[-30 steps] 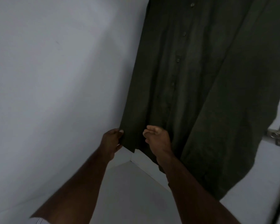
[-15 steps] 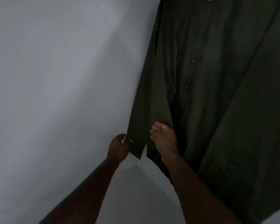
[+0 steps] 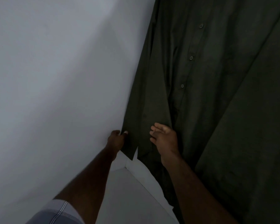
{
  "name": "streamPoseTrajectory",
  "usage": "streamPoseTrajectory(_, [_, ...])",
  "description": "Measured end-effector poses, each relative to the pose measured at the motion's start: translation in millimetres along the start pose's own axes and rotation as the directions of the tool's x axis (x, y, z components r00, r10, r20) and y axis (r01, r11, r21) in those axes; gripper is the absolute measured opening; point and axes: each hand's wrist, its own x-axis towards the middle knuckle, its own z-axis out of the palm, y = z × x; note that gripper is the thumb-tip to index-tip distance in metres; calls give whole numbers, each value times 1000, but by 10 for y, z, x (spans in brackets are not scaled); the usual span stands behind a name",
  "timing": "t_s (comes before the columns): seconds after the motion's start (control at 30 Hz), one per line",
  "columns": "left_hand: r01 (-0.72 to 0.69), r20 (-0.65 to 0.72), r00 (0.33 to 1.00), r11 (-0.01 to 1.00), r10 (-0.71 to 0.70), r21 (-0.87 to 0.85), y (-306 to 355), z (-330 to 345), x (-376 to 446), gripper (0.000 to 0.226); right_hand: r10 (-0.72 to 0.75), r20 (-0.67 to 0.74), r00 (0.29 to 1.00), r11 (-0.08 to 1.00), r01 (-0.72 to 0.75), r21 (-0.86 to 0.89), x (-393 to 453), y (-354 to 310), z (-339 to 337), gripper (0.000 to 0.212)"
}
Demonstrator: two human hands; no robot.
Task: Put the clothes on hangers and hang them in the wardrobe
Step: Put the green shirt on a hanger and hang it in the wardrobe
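- Dark olive cloth fills the right side of the wardrobe: a long buttoned garment [image 3: 208,94] hangs down inside, its hem reaching close to the wardrobe floor [image 3: 128,199].
- The hanger and rail are above the view, so I cannot see them. Since the garment drapes freely from above, I judge it is already hung and only being tidied.
- Whether other clothes are waiting, I cannot tell from here.
- The left hand [image 3: 116,140] is at the garment's left edge, just by the white side wall [image 3: 55,78]. It pinches that edge near the hem, thumb on the front.
- The right hand [image 3: 165,138] lies against the front of the cloth, just right of the small slit in the hem. Its fingers are fairly straight and close together, pressing rather than gripping.
- The hem spans between the two hands, with the button row running up above the right one.
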Motion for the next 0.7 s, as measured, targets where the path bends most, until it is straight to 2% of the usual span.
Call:
streamPoseTrajectory(0.1, [168,30,986,961,-165,-219,-145,37,-18,41,65,21,998,986,-67,153,32,-18,-110,34])
streamPoseTrajectory(0.17, [288,123,958,846,-261,-449,-182,44,-47,30,86,39,996,973,-92,214,50,-29,-179,29])
streamPoseTrajectory(0.27, [301,131,950,729,-282,-614,-230,33,-62,9,142,70,987,959,-155,235,83,-36,-265,35])
streamPoseTrajectory(0.33, [287,114,952,692,-285,-663,-293,-9,-74,11,183,92,979,944,-201,263,119,-42,-309,42])
streamPoseTrajectory(0.47, [269,182,962,601,-203,-752,-442,-192,-156,35,204,117,972,929,-230,291,168,-57,-374,49])
streamPoseTrajectory(0.63, [182,165,982,676,-90,-714,-490,-507,-350,43,208,101,973,933,-229,277,172,-76,-358,50])
streamPoseTrajectory(0.7, [151,136,988,705,-78,-693,-474,-648,-438,38,210,102,972,931,-231,282,165,-71,-330,50])
